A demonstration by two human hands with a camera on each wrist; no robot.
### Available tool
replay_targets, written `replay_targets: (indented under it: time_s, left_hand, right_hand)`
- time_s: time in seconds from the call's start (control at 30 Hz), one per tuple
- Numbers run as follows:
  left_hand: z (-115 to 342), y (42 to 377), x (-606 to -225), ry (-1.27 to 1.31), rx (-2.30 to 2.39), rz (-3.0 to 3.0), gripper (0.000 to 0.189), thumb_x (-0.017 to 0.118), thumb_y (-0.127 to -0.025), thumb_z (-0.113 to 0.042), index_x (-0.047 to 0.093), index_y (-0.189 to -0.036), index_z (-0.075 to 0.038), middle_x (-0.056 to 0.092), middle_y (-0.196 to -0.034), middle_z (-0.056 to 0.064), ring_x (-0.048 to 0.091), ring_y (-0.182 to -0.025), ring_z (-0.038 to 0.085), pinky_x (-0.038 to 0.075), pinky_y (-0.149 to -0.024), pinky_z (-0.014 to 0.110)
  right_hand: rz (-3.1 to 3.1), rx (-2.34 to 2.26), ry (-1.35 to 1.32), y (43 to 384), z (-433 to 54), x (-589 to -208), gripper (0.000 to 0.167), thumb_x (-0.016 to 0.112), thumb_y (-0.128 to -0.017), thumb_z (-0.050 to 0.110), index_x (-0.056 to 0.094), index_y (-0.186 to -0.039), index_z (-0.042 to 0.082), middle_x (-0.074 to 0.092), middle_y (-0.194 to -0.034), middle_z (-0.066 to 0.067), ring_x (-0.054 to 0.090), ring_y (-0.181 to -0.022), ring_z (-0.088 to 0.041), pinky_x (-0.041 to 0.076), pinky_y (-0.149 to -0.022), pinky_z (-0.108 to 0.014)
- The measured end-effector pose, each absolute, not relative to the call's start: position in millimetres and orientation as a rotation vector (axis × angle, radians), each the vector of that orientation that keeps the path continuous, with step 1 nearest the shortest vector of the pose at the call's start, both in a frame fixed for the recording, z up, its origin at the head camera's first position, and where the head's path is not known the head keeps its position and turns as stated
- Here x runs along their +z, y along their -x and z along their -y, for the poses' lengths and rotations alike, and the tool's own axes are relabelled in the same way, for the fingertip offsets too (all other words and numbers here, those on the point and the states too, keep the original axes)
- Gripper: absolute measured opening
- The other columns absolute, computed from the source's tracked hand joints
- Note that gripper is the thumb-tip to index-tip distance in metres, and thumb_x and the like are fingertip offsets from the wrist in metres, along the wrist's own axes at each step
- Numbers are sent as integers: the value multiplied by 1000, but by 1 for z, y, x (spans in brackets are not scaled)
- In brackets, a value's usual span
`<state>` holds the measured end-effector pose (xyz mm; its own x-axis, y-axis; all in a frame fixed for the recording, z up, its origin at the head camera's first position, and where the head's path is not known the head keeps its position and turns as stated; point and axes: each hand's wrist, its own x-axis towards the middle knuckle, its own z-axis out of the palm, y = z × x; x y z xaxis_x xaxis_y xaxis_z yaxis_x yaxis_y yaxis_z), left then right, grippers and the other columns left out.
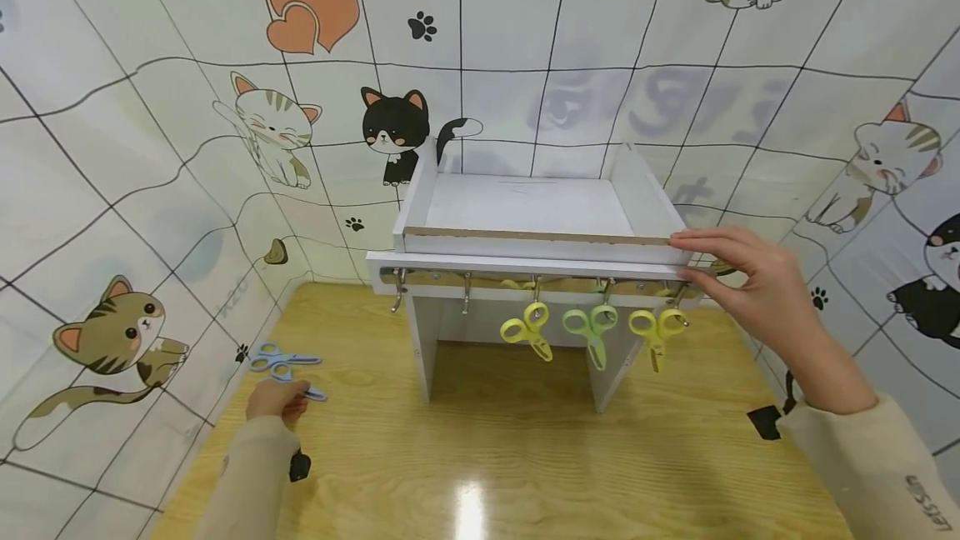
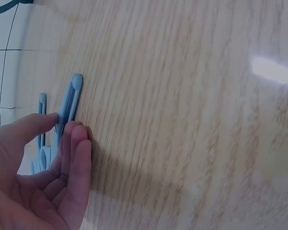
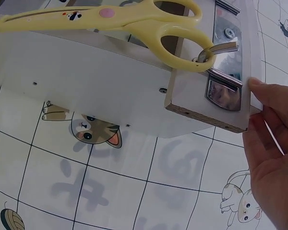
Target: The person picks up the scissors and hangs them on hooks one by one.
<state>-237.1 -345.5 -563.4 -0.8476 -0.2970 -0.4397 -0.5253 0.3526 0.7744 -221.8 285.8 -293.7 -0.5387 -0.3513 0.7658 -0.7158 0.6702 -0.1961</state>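
In the left wrist view, the thumb and fingers of my left hand [image 2: 48,172] pinch a pair of blue scissors [image 2: 73,93] lying low over the table. A second pair of blue scissors [image 1: 279,357] lies just beyond that hand. My right hand [image 1: 776,290] grips the right end of a white shelf [image 1: 525,267], thumb below and fingers on top. From the hook rail [image 1: 442,279] along its front hang yellow scissors [image 1: 536,319], green scissors [image 1: 592,325] and, nearest the right hand, another yellow pair [image 3: 129,18], blades pointing down in the head view.
Two hooks at the rail's left, one of them the end hook [image 1: 398,294], carry nothing. The shelf stands on white side panels [image 1: 423,348] on a wooden table [image 1: 480,440]. A cat-printed sheet [image 1: 510,15] encloses the back and sides.
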Motion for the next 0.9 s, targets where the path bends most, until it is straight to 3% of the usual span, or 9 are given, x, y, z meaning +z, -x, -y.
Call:
replay_targets:
  time_s: [0.3, 0.57, 0.73, 0.9]
  left_hand:
    - [337, 234, -554, 736, 1372, -2474, 36, 61, -89, -28, 70, -89, 7, 69, -64, 3, 65, -59, 14, 57, -58, 28]
    - [334, 231, -555, 686, 1133, -2601, 37, 56, -91, -30, 72, -73, -2, 68, -60, 1, 62, -57, 14, 50, -55, 27]
    - [332, 227, -554, 621, 1000, -2718, 31, 60, -92, -30, 69, -73, -7, 68, -62, 2, 62, -61, 19, 42, -54, 28]
    - [330, 225, -549, 622, 1121, -2723, 25, 66, -94, -27, 70, -93, -2, 72, -70, 3, 66, -65, 16, 47, -57, 28]
  right_hand:
    - [2152, 658, -812, 219, -288, -294, 57, 84, -59, -19, 77, -110, 6, 74, -109, -12, 54, -115, 16, 42, -90, 3]
    - [2171, 660, -828, 218, -290, -294, 53, 83, -65, -16, 76, -113, 5, 71, -118, 6, 53, -118, 15, 41, -95, 1]
    - [2155, 658, -852, 220, -288, -294, 49, 83, -68, -12, 75, -114, 6, 73, -116, -3, 53, -119, 14, 41, -96, 0]
    - [2148, 656, -845, 220, -287, -294, 57, 83, -61, -18, 76, -113, 6, 73, -112, -13, 53, -118, 16, 40, -95, 1]
